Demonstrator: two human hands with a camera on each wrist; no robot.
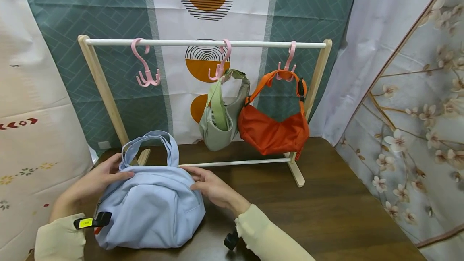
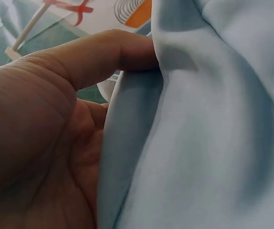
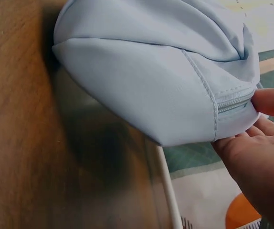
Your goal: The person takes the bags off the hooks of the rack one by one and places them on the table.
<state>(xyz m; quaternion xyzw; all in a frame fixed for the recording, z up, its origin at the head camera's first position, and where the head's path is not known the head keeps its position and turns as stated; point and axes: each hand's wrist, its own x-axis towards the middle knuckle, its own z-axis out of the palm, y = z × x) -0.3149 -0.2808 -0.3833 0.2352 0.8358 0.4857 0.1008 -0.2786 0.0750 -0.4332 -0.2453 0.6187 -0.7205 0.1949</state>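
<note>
A light blue handbag (image 1: pixel 152 208) with two upright handles (image 1: pixel 173 152) sits at the front left of the table. My left hand (image 1: pixel 105 178) grips its upper left edge, thumb on the front and fingers behind; the left wrist view shows the thumb (image 2: pixel 132 51) against the blue cloth. At the upper right corner my right hand (image 1: pixel 214 188) pinches the bag between thumb and fingers, right beside a zipper end (image 3: pixel 235 101) in the right wrist view. The fingertips behind the bag are partly hidden.
Behind the bag stands a wooden rack with a white rail (image 1: pixel 174 42). One pink hook (image 1: pixel 146 69) hangs without a bag at left. Other pink hooks carry a green bag (image 1: pixel 217 130) and an orange bag (image 1: pixel 273 132). The dark table (image 1: pixel 326 212) extends to the right.
</note>
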